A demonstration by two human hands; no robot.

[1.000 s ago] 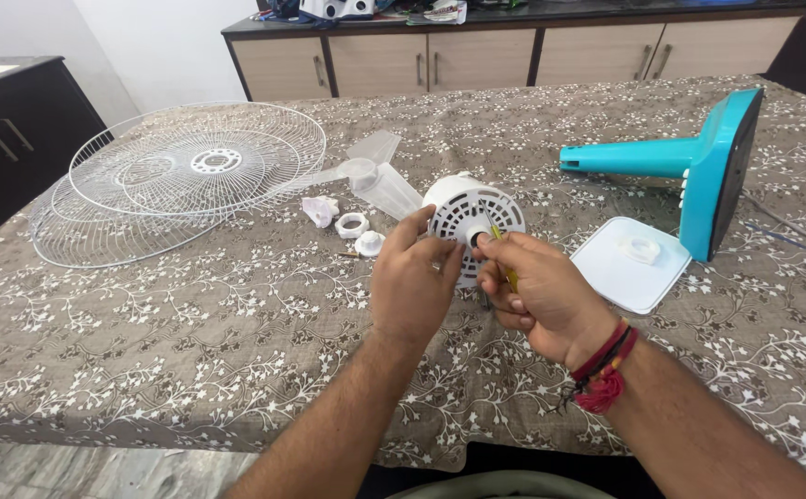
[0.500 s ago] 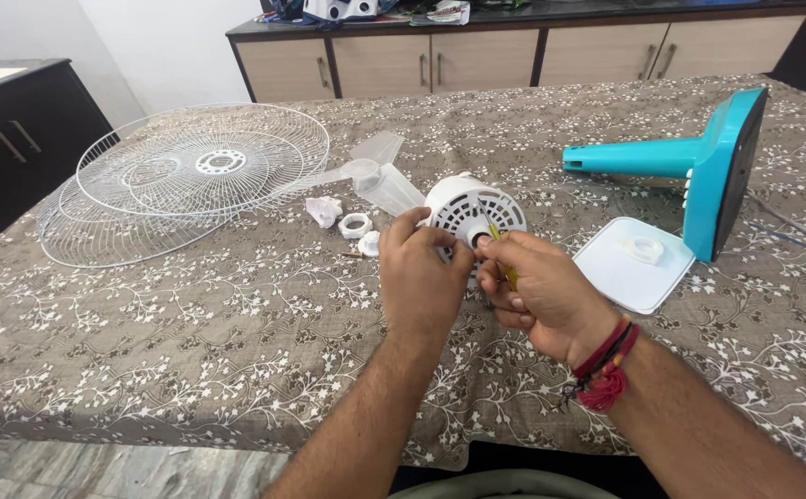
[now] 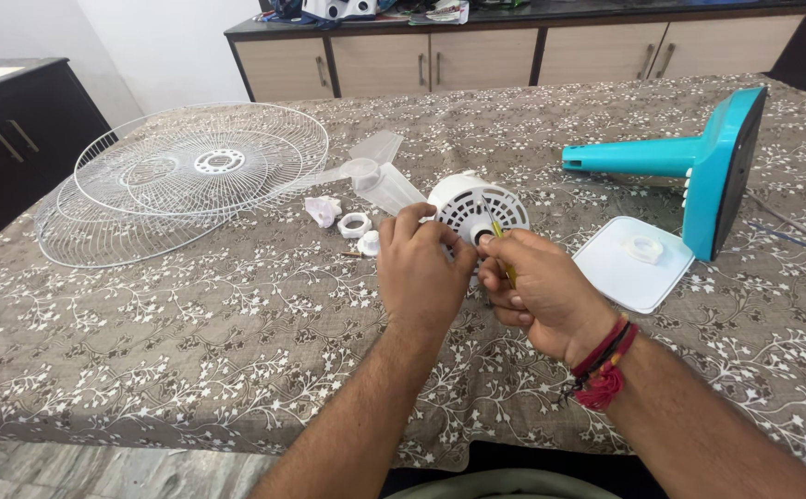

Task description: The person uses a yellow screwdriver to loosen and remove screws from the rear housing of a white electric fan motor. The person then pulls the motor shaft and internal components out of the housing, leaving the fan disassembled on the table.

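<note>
Fingers [image 3: 440, 233] against white motor housing [image 3: 477, 205]

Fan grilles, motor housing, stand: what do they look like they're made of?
Fan grilles: thin wire, probably steel with a glossy white coating, since the table shows through the spokes. Motor housing, steadied by the left hand: white moulded plastic, with crisp vent slots and a smooth sheen. Stand: glossy teal plastic, seamless and rounded. The right hand holds a yellow-handled screwdriver.
</note>
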